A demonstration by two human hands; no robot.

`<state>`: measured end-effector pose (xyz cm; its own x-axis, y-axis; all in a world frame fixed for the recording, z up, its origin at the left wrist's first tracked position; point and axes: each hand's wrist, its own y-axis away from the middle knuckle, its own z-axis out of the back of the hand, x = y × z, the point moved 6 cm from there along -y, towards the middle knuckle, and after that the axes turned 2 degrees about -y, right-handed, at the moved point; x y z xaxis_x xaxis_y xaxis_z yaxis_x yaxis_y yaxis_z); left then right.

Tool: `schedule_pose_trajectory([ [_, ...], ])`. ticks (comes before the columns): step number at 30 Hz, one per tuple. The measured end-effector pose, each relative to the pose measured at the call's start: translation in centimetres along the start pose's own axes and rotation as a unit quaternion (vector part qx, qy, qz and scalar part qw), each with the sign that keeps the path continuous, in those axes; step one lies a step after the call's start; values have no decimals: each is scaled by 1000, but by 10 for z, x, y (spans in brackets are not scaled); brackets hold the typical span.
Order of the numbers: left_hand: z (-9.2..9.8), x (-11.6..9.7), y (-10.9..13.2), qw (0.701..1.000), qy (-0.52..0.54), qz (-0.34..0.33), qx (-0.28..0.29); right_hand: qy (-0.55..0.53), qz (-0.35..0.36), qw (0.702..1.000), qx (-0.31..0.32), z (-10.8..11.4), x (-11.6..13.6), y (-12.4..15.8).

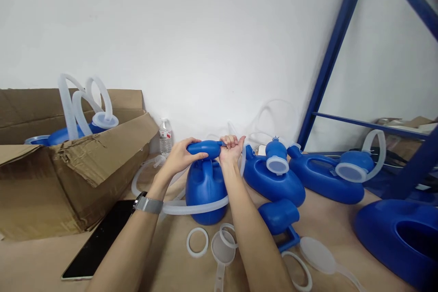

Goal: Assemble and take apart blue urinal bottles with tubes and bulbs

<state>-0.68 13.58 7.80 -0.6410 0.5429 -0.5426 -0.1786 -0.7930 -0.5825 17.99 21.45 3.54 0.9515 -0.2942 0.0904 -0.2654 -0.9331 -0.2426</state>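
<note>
We grip a blue cup point(205, 147) in our left hand point(181, 157), over a blue bottle point(203, 187) | long axis: sideways | right hand point(232, 149) curled around its right tip

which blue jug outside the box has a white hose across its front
The leftmost of these jugs, below the left hand: a ribbed hose crosses its front, while the others to its right have none there.

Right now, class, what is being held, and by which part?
A rounded blue plastic piece: the left grip holds its wide end, the right grip its narrow end.
</note>
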Motion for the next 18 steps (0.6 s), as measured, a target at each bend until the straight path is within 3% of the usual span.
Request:
schedule_pose_trajectory([
  [5,-1,3,0,999,10,30,6,0,-10,1000,12,-4,-3,-6],
  [9,-2,7,-2,998,21,51,4,-6,11,1000,-21,-2,-1,-6],
  [18,-3,0,0,999,0,33,-1,31,22,998,-53,1,-1,-13],
])
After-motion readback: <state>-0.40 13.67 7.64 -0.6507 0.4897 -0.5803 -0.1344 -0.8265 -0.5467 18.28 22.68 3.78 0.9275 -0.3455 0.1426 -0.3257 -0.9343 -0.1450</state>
